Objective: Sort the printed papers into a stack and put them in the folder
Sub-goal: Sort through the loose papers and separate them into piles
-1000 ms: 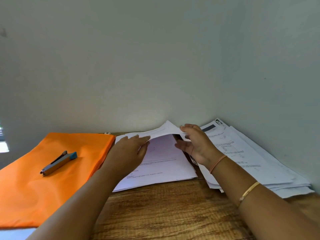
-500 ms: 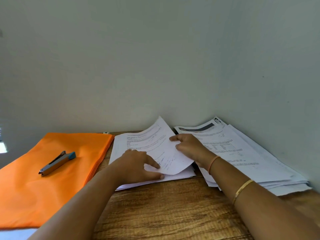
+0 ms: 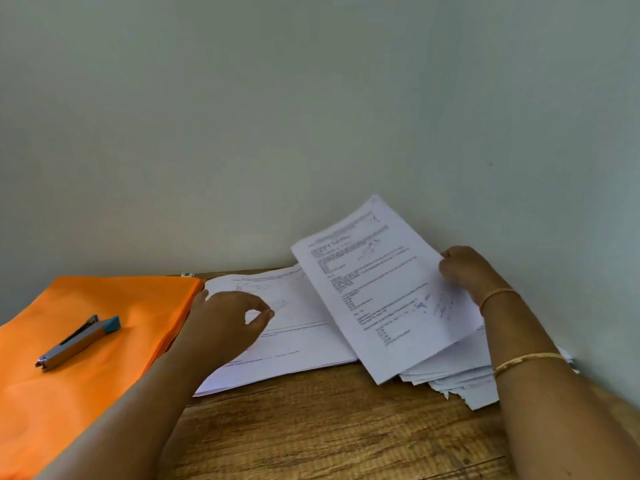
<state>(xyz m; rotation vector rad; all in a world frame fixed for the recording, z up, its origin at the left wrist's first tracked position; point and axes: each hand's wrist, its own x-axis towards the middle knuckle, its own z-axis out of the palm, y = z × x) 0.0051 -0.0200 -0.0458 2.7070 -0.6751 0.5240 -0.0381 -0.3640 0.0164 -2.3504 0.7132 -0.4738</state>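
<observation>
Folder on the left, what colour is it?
The folder is plain orange; the head view shows it best.

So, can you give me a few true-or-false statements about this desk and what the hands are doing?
1. A stapler lies on the orange folder. True.
2. The right hand holds a printed sheet raised over the right-hand pile. True.
3. The left hand grips the stapler. False: it is over the middle stack, apart from the stapler.
4. The papers are inside the folder. False: they lie on the wooden table beside it.
</observation>
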